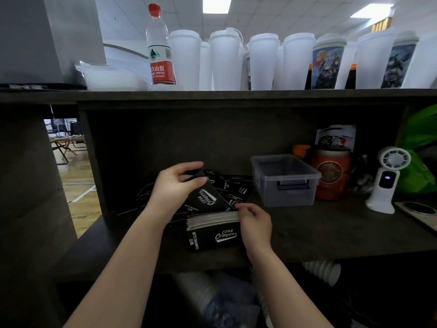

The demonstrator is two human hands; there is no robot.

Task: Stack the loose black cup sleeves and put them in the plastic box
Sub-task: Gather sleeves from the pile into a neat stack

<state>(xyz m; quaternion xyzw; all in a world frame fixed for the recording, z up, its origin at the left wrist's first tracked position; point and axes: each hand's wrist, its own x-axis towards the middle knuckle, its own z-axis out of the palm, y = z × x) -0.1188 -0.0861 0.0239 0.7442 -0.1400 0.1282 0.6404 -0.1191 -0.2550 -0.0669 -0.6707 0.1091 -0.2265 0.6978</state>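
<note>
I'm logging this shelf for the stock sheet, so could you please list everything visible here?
stack of cup sleeves: one, black, shelf front
held cup sleeve: one, black, above the stack
loose cup sleeves: several, black, behind the stack
plastic box: one, clear grey, right of the sleeves
tin: one, orange-red, behind the box
handheld fan: one, white, far right
water bottle: one, clear with red cap, upper shelf
lidded cups: many, mostly white, upper shelf
left hand: grips the held sleeve
right hand: fingers on the stack's edge
</note>
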